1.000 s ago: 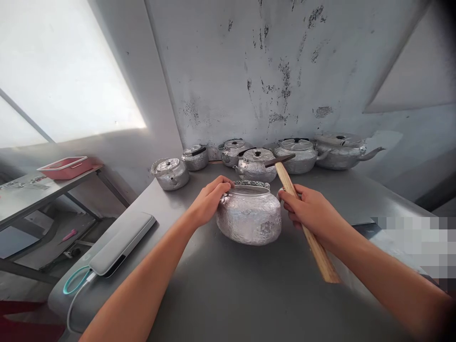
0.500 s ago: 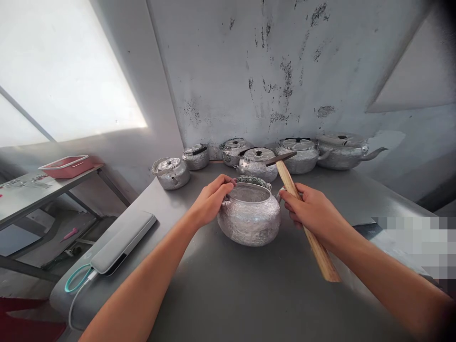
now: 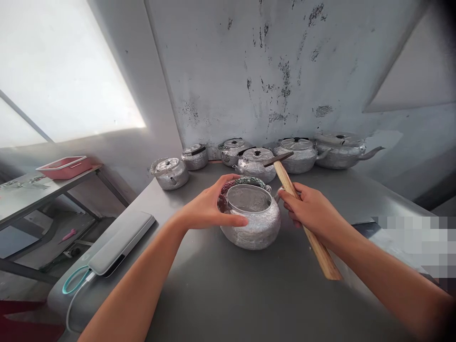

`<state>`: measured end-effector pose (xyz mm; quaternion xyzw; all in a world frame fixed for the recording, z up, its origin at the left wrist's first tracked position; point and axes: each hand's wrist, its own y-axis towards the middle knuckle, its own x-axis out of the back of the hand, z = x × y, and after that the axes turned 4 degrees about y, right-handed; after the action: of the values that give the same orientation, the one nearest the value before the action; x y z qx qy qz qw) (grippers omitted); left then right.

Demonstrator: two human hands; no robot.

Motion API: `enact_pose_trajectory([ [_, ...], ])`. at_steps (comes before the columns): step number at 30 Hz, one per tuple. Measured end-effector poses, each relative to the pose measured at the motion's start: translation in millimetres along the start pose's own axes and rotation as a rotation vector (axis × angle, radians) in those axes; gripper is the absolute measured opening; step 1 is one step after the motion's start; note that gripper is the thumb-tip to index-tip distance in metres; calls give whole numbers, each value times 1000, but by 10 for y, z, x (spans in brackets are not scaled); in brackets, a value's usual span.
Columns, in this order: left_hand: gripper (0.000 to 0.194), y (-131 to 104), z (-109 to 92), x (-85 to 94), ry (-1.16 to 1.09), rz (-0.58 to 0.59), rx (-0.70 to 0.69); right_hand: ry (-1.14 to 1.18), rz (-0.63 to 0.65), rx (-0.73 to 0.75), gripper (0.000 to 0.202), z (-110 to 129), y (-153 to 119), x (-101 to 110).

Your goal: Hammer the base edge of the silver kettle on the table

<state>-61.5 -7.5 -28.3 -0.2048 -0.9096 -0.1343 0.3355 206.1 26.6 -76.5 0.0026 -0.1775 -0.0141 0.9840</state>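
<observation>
A lidless, dented silver kettle [image 3: 254, 230] is in front of me over the grey table, its patterned handle folded down behind the rim. My left hand [image 3: 213, 204] spans its left side, thumb across the front and fingers behind, gripping it. My right hand [image 3: 308, 206] is closed around the wooden handle of a hammer [image 3: 318, 251], with its fingertips at the kettle's spout on the right. The dark hammer head points up and away, beyond the kettle.
Several lidded silver kettles [image 3: 297, 154] line the wall at the table's back. A grey power bank [image 3: 121, 242] with a cable lies at the left edge. Further left, a pink basket [image 3: 66, 168] rests on another table.
My left hand has shifted from the kettle's rim and handle to its left side, with the thumb now across the front. The kettle has tilted slightly, showing more of its inside.
</observation>
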Motion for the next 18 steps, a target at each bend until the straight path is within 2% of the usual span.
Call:
enact_pose_trajectory([
  [2,95,-46,-65,-11,102,-6,-27,-1,2,10,22,26,-24,-9],
  [5,105,-99,-135,-52,255,28,-23,-10,4,19,21,76,-66,-21],
  [8,109,-109,-150,-111,309,41,-19,-28,11,21,21,111,-92,-25],
  [15,92,-104,-174,-220,395,-15,-31,-69,9,29,22,91,-79,-21],
  [18,91,-97,-185,-215,397,-23,-46,-69,4,37,22,82,-71,-19],
])
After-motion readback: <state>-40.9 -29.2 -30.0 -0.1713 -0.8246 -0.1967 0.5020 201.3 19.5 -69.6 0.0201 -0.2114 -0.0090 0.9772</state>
